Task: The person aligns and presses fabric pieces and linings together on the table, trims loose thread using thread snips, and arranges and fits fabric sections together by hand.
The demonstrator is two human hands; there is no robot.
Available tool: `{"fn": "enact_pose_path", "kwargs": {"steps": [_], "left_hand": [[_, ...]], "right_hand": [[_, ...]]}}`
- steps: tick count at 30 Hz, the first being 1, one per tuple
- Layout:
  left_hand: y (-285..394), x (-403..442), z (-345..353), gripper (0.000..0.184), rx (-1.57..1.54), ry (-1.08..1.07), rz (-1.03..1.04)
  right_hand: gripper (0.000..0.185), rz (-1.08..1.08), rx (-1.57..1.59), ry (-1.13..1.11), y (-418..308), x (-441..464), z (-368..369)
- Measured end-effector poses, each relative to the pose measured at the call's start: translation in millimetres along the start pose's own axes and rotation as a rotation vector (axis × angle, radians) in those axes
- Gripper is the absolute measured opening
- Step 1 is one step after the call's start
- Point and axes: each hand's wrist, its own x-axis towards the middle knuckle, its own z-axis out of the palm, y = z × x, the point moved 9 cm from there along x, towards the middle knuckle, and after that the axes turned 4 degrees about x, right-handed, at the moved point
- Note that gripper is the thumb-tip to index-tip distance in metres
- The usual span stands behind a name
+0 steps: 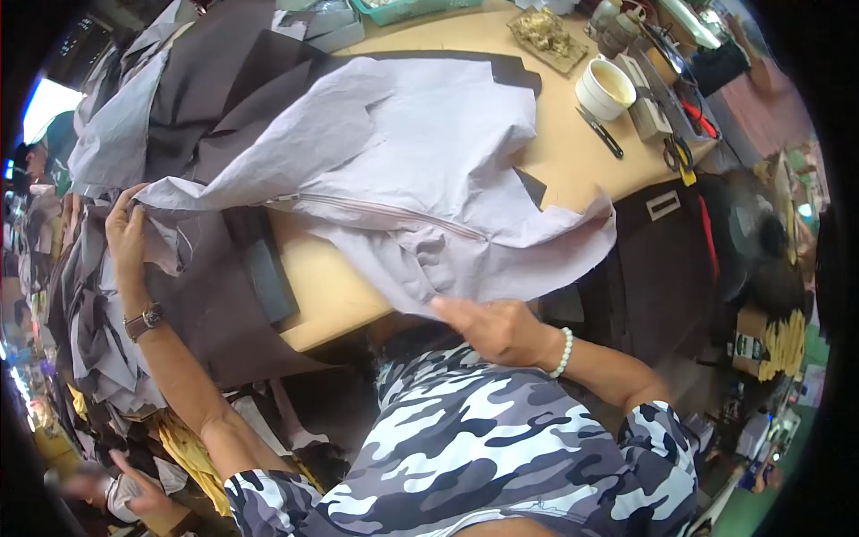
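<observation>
A light grey-lilac fabric piece (pixel 429 116) with a zipper (pixel 385 211) across it lies over the tan table (pixel 331 277), its lower part hanging past the front edge. At the far left, my left hand (pixel 126 234) has its fingers closed on the fabric's edge; a watch is on that wrist. My right hand (pixel 501 328), with a beaded bracelet, is at the fabric's lower edge near the table front. Its index finger points left against the cloth, and the other fingers are curled. Whether it pinches the cloth is unclear.
Dark fabric (pixel 210 89) is piled at the left and back. At the right back are a white cup (pixel 606 89), a black pen (pixel 599 132), scissors (pixel 680 159) and a crumpled gold-coloured item (pixel 548 39). Another person (pixel 130 492) is at the lower left.
</observation>
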Motion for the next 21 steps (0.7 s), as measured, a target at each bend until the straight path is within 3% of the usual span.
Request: {"fn": "enact_pose_path", "kwargs": {"steps": [1,3,5,7,8,11,14,15,18,21], "left_hand": [[-5.7,1.3,-1.3,0.027,-0.019,-0.005,-0.004],[-11.7,3.1,-3.8,0.027,0.0,-0.014,-0.012],[-6.2,-0.5,-2.5,0.027,0.001,-0.018,0.012],[-6.5,-2.0,-3.4,0.026,0.033,-0.027,0.031],[-9.5,-2.1,-2.8,0.025,0.018,-0.041,0.025],[-11.4,-7.2,-2.0,0.026,-0.017,-0.06,0.0],[-5.4,-11.0,2.1,0.028,-0.01,-0.125,-0.067],[2.5,-11.4,1.2,0.034,0.15,-0.138,-0.046],[55.3,-13.4,7.6,0.038,0.317,-0.115,0.155],[114.2,-6.5,41.7,0.043,0.108,-0.051,0.11]], "right_hand": [[0.054,0.029,-0.044,0.037,2.5,-4.7,-10.4],[0.048,-0.131,-0.218,0.354,-3.4,-7.3,-49.1],[0.039,-0.005,-0.35,0.515,10.6,-10.4,-85.7],[0.059,0.301,-0.36,0.5,46.4,-21.5,-109.2],[0.062,0.356,-0.306,0.519,56.9,-27.6,-114.3],[0.074,0.451,-0.236,0.54,83.9,-38.1,-124.7],[0.072,0.448,-0.198,0.587,108.2,-15.8,-136.1],[0.073,0.407,-0.203,0.624,119.0,-0.3,-143.4],[0.08,0.649,-0.084,0.598,185.3,40.3,-153.2],[0.087,0.896,-0.082,0.488,244.6,66.6,-153.5]]}}
